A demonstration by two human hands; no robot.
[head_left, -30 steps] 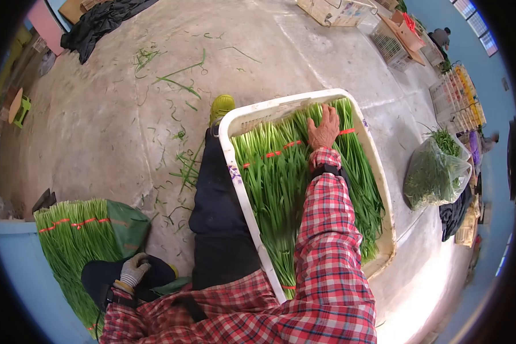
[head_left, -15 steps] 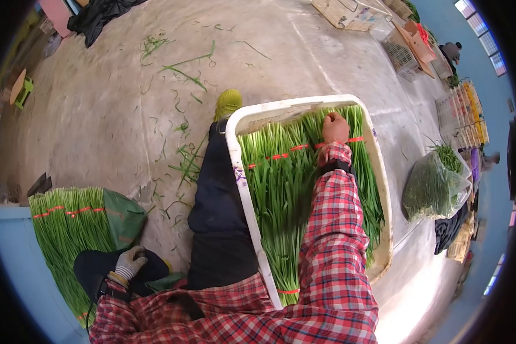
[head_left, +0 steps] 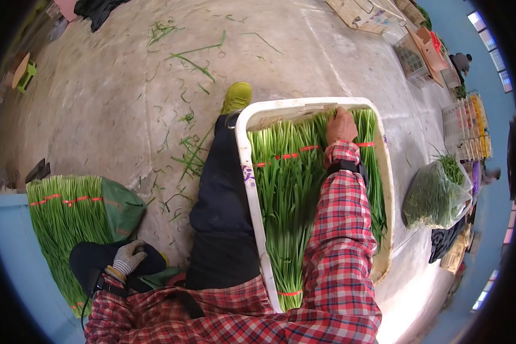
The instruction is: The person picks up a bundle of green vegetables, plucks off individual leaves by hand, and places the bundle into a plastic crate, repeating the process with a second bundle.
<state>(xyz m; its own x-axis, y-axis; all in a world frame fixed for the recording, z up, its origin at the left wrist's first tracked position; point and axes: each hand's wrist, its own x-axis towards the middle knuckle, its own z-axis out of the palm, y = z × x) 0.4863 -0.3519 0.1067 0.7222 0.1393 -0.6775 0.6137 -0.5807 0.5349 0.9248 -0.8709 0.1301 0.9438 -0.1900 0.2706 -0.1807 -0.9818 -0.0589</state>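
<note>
My bare right hand [head_left: 341, 125] is inside the far end of a white plastic crate [head_left: 244, 146], its fingers curled down at the pale cut ends of a bunch of garlic chives [head_left: 325, 127]. Part of its grip is hidden. More bunches of chives [head_left: 286, 189], tied with red bands, lie lengthwise in the crate. My left hand [head_left: 129, 256], in a grey knit glove, rests with loosely bent fingers on my dark-clad left knee [head_left: 89, 266] and holds nothing. Beyond that knee sits a stack of banded chives [head_left: 69, 215] beside a green sheet [head_left: 122, 209].
Loose chive scraps [head_left: 192, 152] litter the concrete floor. A clear bag of greens [head_left: 438, 186] stands right of the crate. Other crates [head_left: 464, 129] line the blue wall, where another person [head_left: 460, 62] is visible. A small green stool [head_left: 26, 77] is at far left.
The view has shifted slightly. My right hand has tipped its fingers further over the chive ends in the crate. My left hand stays on the knee.
</note>
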